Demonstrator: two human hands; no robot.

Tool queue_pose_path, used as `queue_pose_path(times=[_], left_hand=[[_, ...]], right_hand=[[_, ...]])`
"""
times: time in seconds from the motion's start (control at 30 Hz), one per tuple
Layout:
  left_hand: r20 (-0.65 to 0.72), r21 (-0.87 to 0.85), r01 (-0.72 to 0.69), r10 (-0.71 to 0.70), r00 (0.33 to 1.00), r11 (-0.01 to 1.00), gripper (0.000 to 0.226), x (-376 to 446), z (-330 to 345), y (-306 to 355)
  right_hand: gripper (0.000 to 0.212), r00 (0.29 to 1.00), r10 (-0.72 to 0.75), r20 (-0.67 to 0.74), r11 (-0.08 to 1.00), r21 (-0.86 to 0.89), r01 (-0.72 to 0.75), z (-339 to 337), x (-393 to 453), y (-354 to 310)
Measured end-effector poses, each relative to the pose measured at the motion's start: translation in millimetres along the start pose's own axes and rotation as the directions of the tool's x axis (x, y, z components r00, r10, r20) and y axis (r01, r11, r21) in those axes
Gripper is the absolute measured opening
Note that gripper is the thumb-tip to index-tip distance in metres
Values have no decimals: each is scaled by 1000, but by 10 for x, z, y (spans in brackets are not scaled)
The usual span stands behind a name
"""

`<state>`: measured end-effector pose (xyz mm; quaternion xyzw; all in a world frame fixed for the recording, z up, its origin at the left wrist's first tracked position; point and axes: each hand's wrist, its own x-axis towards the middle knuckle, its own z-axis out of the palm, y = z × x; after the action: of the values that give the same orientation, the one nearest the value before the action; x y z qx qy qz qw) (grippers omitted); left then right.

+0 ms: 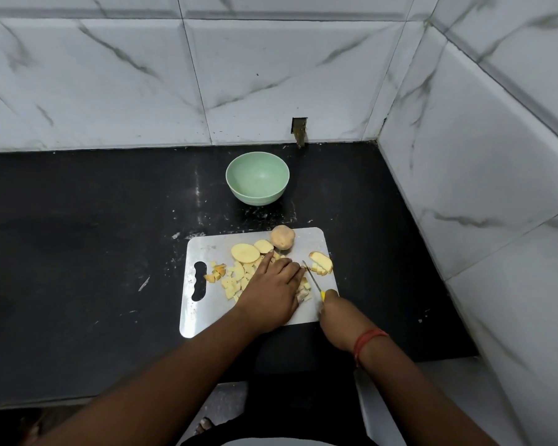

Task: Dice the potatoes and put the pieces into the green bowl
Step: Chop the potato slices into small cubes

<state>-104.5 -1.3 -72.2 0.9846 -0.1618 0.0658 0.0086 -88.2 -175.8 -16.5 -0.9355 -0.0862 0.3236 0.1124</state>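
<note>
From the head view, the left hand (273, 289) lies flat, palm down and fingers spread, on potato pieces (236, 280) on the cutting board (207, 317), gripping nothing, while the right hand (335, 317) is closed round the yellow handle of the knife (313, 280), blade angled forward just beside the left fingertips. To dice cleanly, I judge those fingertips should curl back. The green bowl (257, 178) sits empty on the desk (78, 252) beyond the board; a whole potato (282, 237) waits at the far edge.

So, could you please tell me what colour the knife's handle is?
Yellow. The knife handle shows just above the right hand in the head view.
</note>
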Motion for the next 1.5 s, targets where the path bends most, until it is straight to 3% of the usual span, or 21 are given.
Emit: queue_pose_path(times=[0.17,0.4,0.6,0.7,0.87,1.0,1.13,1.33,1.5], left_hand=[[4,18,16,-16,1000,1000,65,-2,-32,38],[-79,11,30,-30,996,999,57,36,-70,104],[-19,29,-230,230,973,973,61,191,-44,271],[25,42,-179,178,984,983,60,214,-74,251],[-21,72,-134,136,991,988,45,229,-121,117],[87,52,-119,114,990,992,64,375,-141,130],[212,46,-94,82,974,995,71,489,-128,142],[176,91,-19,3,984,996,73,484,-149,190],[169,32,5,-10,986,999,71,458,-150,182]], right_hand=[[25,999,-30,38,999,-31,31,119,-165,152],[16,993,-33,-113,960,273,62,-110,-316,352],[18,979,44,-201,917,397,40,-241,-289,451],[18,981,56,-188,914,405,25,-241,-281,480],[17,991,61,-116,932,362,-15,-223,-268,505],[16,999,39,-31,970,241,-30,-154,-254,481],[13,998,59,-34,975,214,-51,-183,-210,431],[21,994,89,-63,976,206,-74,-289,-84,343],[24,991,96,-99,975,210,-73,-272,-77,275]])
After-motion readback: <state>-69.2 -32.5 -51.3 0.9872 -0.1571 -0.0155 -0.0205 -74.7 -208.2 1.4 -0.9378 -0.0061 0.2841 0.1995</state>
